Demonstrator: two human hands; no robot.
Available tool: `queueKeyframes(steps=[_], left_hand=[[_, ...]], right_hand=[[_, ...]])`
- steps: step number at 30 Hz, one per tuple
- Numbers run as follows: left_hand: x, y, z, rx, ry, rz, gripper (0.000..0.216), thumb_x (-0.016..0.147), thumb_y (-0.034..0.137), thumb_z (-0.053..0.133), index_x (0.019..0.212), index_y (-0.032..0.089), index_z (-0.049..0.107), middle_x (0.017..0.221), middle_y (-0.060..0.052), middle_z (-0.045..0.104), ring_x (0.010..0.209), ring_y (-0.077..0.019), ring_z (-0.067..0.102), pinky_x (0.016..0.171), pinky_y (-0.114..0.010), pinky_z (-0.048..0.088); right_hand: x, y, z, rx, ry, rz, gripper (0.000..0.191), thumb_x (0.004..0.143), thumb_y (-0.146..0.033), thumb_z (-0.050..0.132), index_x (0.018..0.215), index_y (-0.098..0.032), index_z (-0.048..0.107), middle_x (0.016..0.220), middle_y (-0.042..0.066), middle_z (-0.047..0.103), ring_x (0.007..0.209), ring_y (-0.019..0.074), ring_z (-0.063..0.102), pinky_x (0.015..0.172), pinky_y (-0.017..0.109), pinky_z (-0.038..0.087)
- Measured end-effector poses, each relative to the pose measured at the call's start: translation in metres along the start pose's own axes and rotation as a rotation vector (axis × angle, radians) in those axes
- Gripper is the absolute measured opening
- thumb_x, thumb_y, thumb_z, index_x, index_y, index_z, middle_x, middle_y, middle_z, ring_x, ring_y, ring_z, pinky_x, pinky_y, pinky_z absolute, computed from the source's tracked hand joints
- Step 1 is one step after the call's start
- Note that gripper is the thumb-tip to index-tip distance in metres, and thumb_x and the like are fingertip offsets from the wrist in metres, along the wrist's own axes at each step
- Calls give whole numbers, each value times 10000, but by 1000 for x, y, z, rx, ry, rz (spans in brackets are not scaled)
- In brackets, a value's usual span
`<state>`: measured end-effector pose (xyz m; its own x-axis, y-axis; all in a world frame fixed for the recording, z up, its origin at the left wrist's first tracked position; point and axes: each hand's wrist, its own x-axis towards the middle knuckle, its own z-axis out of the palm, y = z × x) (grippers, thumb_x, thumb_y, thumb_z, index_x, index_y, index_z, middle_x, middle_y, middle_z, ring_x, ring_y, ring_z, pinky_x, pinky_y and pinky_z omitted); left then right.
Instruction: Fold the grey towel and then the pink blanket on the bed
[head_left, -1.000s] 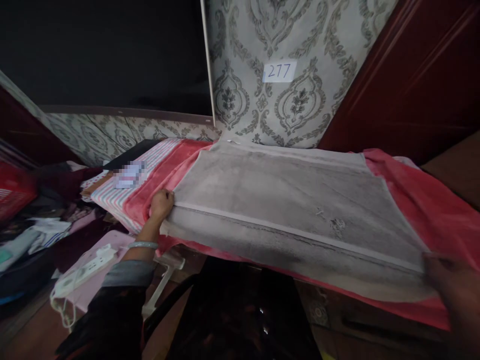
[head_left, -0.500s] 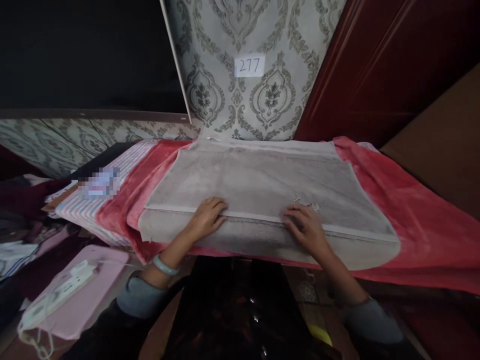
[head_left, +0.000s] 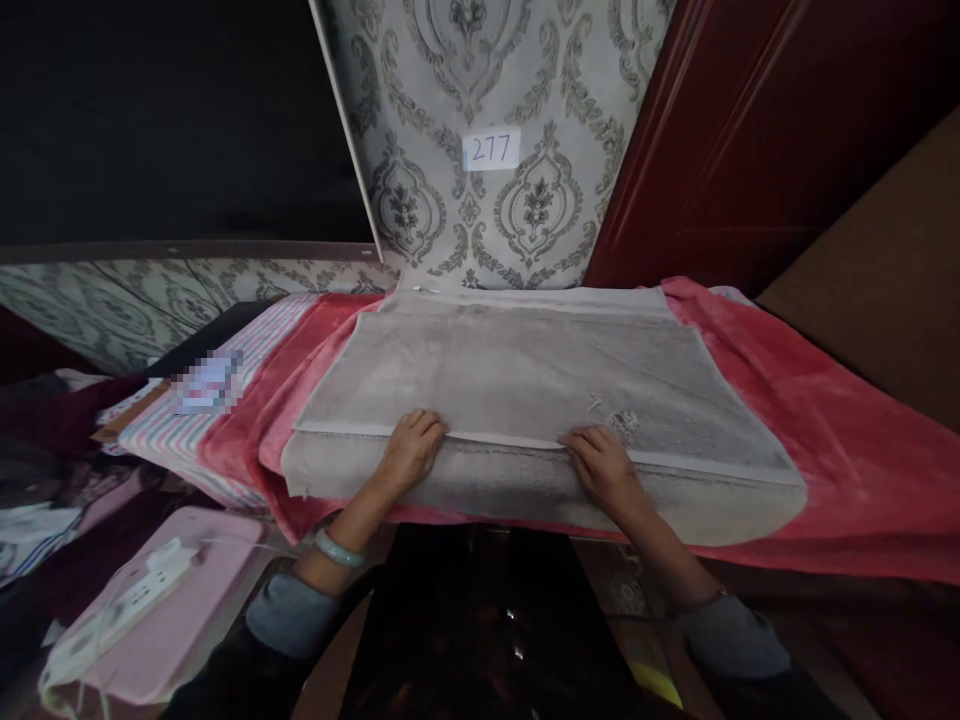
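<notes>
Grey towel [head_left: 510, 370] lies flat on red blanket [head_left: 840, 440], centre of view, top layer folded short of near edge. L hand [head_left: 409, 452] at towel's 7 o'clock, R hand [head_left: 604, 465] at 5 o'clock. Both have fingers curled on upper layer's hem; can't tell if pinching or just pressing. Power strip [head_left: 127, 600] at 8 o'clock.

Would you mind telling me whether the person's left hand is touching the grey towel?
Touching. The head view shows the left hand lying on the grey towel, fingers curled onto the folded layer's hem.
</notes>
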<state>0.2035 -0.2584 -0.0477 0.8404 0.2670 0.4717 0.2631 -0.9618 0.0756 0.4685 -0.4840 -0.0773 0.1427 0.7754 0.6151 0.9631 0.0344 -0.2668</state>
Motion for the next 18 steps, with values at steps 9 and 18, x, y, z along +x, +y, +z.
queueKeyframes(steps=[9, 18], left_hand=[[-9, -3, -4, -58, 53, -33, 247, 964, 239, 473, 1054, 195, 699, 1143, -128, 673, 1069, -260, 574, 894, -424, 486], [-21, 7, -6, -59, -20, -52, 410, 942, 218, 486, 1323, 243, 635, 1407, -93, 620, 1326, -269, 530, 1071, -495, 452]], right_hand=[[10, -4, -11, 68, -57, 29, 275, 1016, -311, 462, 856, -201, 657, 856, 88, 637, 836, 240, 582, 749, 383, 485], [125, -45, 39, 116, -333, -171, 470, 1011, -353, 469, 1455, -207, 517, 1515, 146, 471, 1405, 301, 411, 1132, 513, 386]])
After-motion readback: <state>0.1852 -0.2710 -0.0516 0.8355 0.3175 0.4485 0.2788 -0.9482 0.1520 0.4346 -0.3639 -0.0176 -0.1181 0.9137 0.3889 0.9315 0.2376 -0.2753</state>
